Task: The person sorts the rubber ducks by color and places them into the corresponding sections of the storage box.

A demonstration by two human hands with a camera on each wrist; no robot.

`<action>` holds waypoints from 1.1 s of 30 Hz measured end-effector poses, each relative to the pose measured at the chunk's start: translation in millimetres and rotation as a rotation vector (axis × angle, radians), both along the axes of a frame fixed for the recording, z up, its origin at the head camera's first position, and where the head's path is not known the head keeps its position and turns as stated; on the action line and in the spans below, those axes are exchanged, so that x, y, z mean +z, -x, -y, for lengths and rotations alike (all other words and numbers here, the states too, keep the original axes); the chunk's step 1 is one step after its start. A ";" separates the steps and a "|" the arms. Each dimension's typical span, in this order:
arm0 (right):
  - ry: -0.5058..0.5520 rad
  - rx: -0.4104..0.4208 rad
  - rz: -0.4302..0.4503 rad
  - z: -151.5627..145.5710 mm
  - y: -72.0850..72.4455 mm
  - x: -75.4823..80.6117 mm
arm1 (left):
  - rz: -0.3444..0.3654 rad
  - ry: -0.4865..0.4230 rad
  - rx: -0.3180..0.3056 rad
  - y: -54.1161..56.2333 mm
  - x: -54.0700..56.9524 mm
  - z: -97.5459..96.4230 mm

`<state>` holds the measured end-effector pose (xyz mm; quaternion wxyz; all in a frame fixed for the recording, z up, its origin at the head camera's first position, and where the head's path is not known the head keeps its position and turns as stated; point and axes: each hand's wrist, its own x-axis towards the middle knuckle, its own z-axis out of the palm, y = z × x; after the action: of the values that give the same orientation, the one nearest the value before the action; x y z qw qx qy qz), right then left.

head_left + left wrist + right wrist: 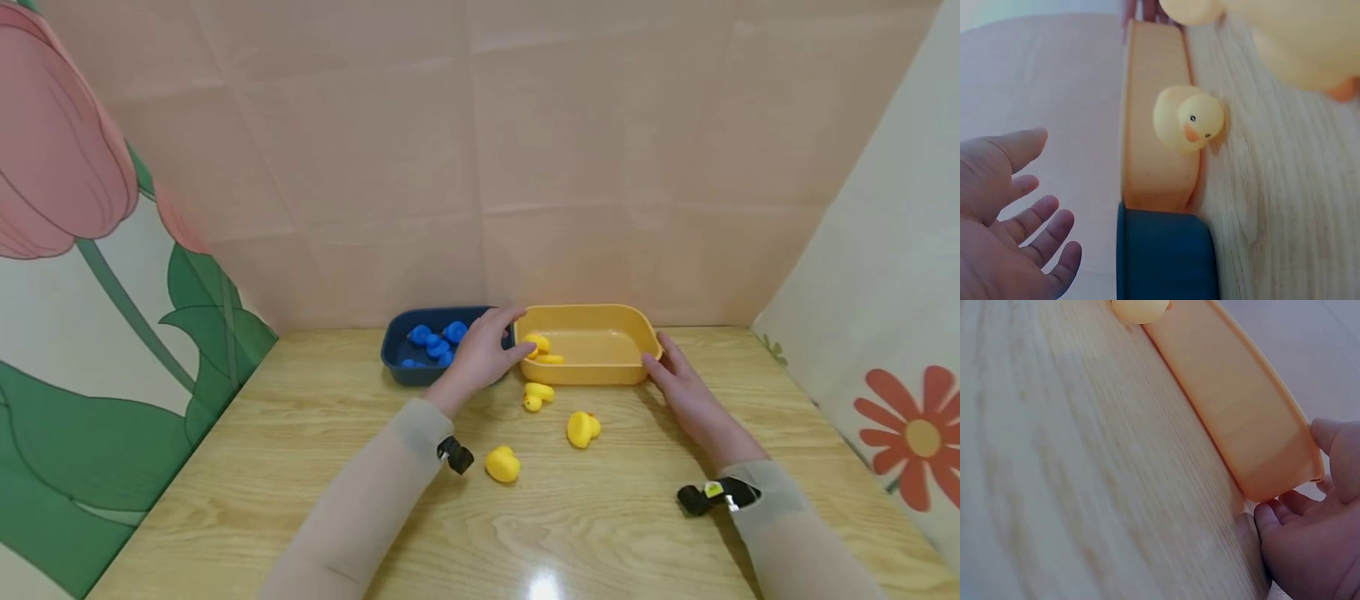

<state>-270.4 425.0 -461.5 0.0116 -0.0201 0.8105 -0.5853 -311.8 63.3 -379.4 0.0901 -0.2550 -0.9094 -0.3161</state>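
Observation:
My left hand point(483, 348) hovers over the meeting ends of a dark blue plastic tray point(408, 375) and a yellow plastic tray point(592, 374). In the left wrist view its fingers point(1054, 234) are spread and loosely bent, with nothing between them. Yellow rubber ducks point(538, 342) lie in the yellow tray's left end, just by the left thumb. My right hand point(693, 402) holds that tray's right end, thumb at the rim and fingers round the outer corner, as the right wrist view shows. Several small blue ducks point(437, 347) lie in the blue tray, partly hidden behind the left hand.
In front of the trays, three yellow ducks lie on the wooden table: one duck point(537, 397) close to the yellow tray, a tipped duck point(582, 429) to its right, and another duck point(502, 464) nearer me. A pinkish cloth backdrop point(480, 167) rises right behind the trays.

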 end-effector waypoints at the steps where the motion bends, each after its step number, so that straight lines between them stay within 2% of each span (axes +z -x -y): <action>1: -0.003 -0.002 0.004 -0.2 0.5 -0.5 | 0.010 -0.008 -0.005 -2.8 -0.4 2.6; 5: 0.007 -0.006 0.000 -1.0 1.8 -3.2 | 0.040 -0.045 -0.020 -15.4 -1.6 12.1; 11: 0.008 -0.019 0.007 -1.1 1.1 -2.7 | 0.038 -0.025 -0.031 -37.1 -1.8 24.5; 16: 0.009 -0.016 0.003 -0.5 2.0 -1.8 | 0.067 -0.036 -0.054 -53.1 -4.8 37.0; 25: -0.005 -0.022 0.009 -2.0 2.2 -1.2 | 0.164 -0.053 -0.155 -75.8 -17.5 55.3; 33: -0.022 -0.028 0.024 -0.7 2.2 -1.1 | 0.233 -0.007 -0.213 -90.2 -30.2 63.8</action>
<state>-272.6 425.7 -462.6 0.0135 -0.0017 0.8168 -0.5767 -221.6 -0.5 -409.6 -0.0490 -0.3111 -0.8804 -0.3546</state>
